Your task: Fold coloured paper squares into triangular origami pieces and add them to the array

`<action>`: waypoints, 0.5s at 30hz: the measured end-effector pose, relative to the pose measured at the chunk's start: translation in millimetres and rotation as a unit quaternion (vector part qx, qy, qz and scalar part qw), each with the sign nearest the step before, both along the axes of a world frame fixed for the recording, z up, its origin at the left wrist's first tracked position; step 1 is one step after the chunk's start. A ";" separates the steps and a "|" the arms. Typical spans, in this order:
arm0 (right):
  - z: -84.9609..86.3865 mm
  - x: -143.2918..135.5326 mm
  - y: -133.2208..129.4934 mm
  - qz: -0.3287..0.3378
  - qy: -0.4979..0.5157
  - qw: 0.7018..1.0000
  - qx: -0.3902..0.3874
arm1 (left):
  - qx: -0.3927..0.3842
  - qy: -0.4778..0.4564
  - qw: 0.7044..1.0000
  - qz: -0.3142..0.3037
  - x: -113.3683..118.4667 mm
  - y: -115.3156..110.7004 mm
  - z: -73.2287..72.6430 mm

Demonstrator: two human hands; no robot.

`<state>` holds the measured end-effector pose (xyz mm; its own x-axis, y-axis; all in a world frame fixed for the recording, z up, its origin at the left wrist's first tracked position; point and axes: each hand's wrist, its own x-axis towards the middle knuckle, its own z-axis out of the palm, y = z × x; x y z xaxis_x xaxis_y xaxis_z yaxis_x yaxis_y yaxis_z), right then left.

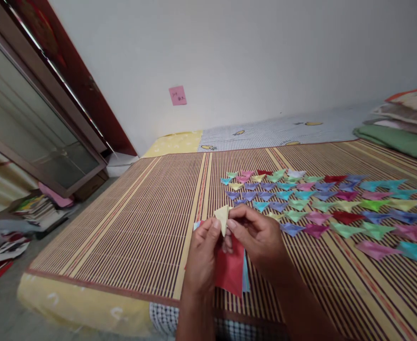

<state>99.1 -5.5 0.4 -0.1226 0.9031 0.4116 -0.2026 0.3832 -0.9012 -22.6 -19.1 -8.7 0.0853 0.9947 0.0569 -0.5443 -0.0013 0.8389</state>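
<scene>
Between my two hands is a small piece of folded pale yellow paper [222, 219], narrowing to a point at the bottom. My left hand [205, 241] pinches its left edge between thumb and fingers. On its right side, the thumb and forefinger of my right hand [254, 232] close on it. Below my hands lies a stack of coloured paper sheets [230, 272], red on top with blue edges showing; my hands hide part of it. To the right, rows of small folded paper pieces [313, 217] in many colours are spread out.
A striped bamboo mat [133, 213] covers the bed, over a patterned sheet [258, 135]. Folded bedding [400, 130] is piled at the far right. A pink note [177, 95] sticks to the white wall. Books [34, 206] and a glass-panelled door [34, 104] are at the left.
</scene>
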 end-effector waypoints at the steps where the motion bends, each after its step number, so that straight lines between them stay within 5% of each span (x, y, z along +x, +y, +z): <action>1: 0.5 0.4 -0.1 0.001 0.002 1.000 -0.003 | 0.012 0.017 1.000 0.001 -0.8 -0.3 -1.5; 15: -2.4 3.3 2.4 0.061 0.063 0.995 -0.054 | 0.071 0.129 0.989 0.020 -6.9 -0.8 -3.0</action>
<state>102.4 -3.2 -2.0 -0.1880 0.9244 0.3319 -0.3548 0.2512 -0.9006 -29.4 -19.9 -11.7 0.0759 0.9813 0.1768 -0.3093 -0.1454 0.9398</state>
